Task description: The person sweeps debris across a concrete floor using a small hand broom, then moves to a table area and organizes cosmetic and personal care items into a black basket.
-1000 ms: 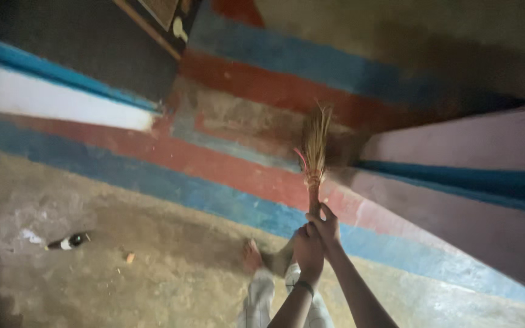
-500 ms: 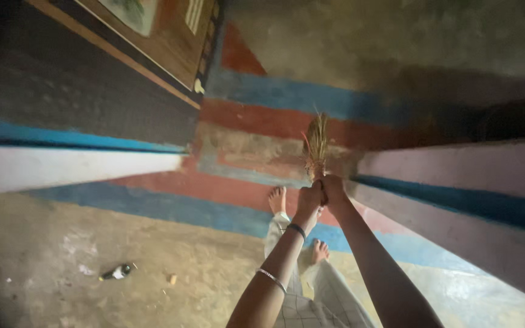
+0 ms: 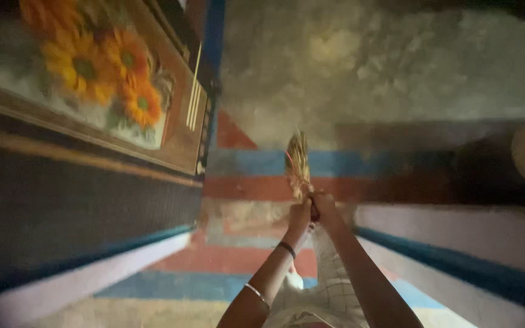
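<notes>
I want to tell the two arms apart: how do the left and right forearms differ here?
The left hand grips the broom handle on its left side; the right hand wraps it from the right, slightly higher. The left forearm wears a dark band and a thin silver bangle; the right forearm is bare. Both hands close on the same short grass broom, its bristles pointing away from the person.

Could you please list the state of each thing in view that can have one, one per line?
Broom: held up, bristles pointing away from the person.
Left hand: closed on the broom's handle.
Right hand: closed on the same handle, touching the left.
Sunflower picture: hanging on the wall, blurred.
</notes>
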